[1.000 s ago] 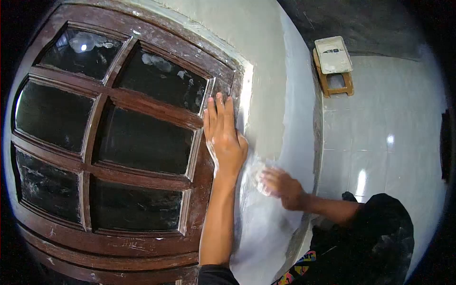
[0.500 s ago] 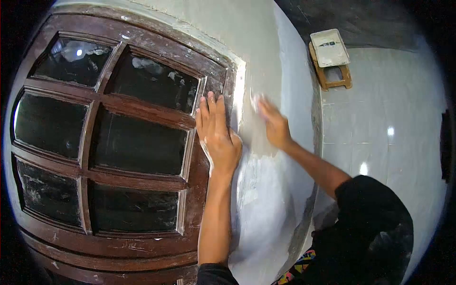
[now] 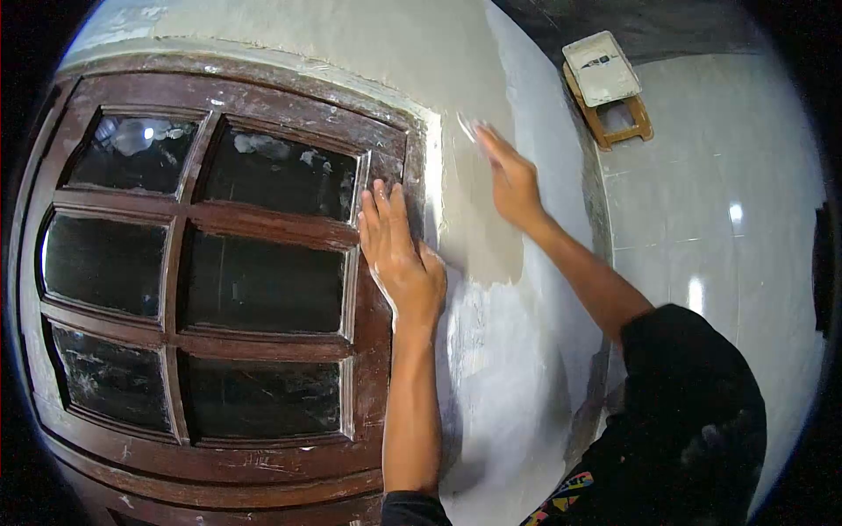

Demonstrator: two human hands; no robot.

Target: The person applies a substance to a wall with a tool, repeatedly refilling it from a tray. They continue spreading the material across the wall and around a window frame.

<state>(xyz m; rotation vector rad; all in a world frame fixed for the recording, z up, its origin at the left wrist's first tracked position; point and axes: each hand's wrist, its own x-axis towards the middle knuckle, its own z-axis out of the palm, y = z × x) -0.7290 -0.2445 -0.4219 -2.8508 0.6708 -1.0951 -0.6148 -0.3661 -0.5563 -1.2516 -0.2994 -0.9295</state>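
The left hand point(image 3: 399, 259) lies flat and open against the wooden window frame point(image 3: 386, 351), apparently bracing the body. The right hand point(image 3: 509, 180) presses a small pale piece, probably sandpaper point(image 3: 467, 127), against the plastered wall point(image 3: 491, 351) just beside the frame's upper corner; its grip cannot be told. A stool point(image 3: 614, 118) carrying a tray point(image 3: 601, 68) stands well apart on the floor.

right hand point(image 3: 511, 180): fingertips motion-blurred; what they hold against the wall point(image 3: 491, 79) cannot be told
window frame point(image 3: 263, 88): left and bottom fade into the dark rim
stool point(image 3: 614, 114): far legs hidden beneath the tray point(image 3: 601, 67)
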